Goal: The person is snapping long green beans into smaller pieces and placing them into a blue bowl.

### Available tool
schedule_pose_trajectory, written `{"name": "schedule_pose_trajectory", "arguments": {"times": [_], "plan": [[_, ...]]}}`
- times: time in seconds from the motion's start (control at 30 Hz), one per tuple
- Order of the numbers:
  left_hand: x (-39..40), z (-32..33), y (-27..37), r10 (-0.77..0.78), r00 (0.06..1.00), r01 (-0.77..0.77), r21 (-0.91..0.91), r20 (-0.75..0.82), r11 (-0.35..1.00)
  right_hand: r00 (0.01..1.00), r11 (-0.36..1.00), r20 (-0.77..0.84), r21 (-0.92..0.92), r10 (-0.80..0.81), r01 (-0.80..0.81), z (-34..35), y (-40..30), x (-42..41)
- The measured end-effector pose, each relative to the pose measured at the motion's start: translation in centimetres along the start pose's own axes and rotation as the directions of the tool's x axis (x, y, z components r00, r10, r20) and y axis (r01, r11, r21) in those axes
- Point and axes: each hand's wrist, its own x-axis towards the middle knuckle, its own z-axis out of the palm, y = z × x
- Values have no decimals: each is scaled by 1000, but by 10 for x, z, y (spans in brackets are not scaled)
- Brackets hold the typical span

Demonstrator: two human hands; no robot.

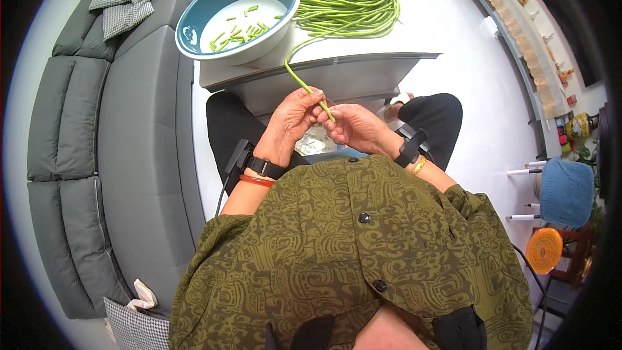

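My left hand (292,117) pinches a long green yardlong bean (297,78) a little behind its near end. At the bean's tip, my right hand (354,125) has its thumb and fingers closed on it. From my hands the bean runs up over the table edge to a big looped bundle of yardlong beans (350,5) on the white table (228,71). Left of the bundle stands a blue and white plastic basin (183,26), with several short cut bean pieces (236,38) on its bottom. Both wrists carry black straps with devices.
A grey sofa (141,121) runs along the left side, with checked cushions (124,2) on it. Below my hands, between my knees, is a partly hidden container holding something pale and shiny (315,142). A blue-covered stool (566,192) and an orange round seat (544,251) stand at the right.
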Motion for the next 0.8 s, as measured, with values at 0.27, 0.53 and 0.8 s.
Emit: {"name": "schedule_pose_trajectory", "arguments": {"times": [0.27, 0.53, 0.8], "plan": [[-2, 2, 3, -20, 999, 19, 32, 39, 999, 989, 954, -111, -293, -100, 64, 3, 1, -4], [-4, 4, 3, 1, 1000, -2, 228, 7, 974, 904, 594, -171, -797, -392, 107, -16, 11, 5], [-3, 17, -18, 206, 964, -113, 445, -166, 888, 788, -362, -33, -876, -615, -319, 1, 8, 4]]}}
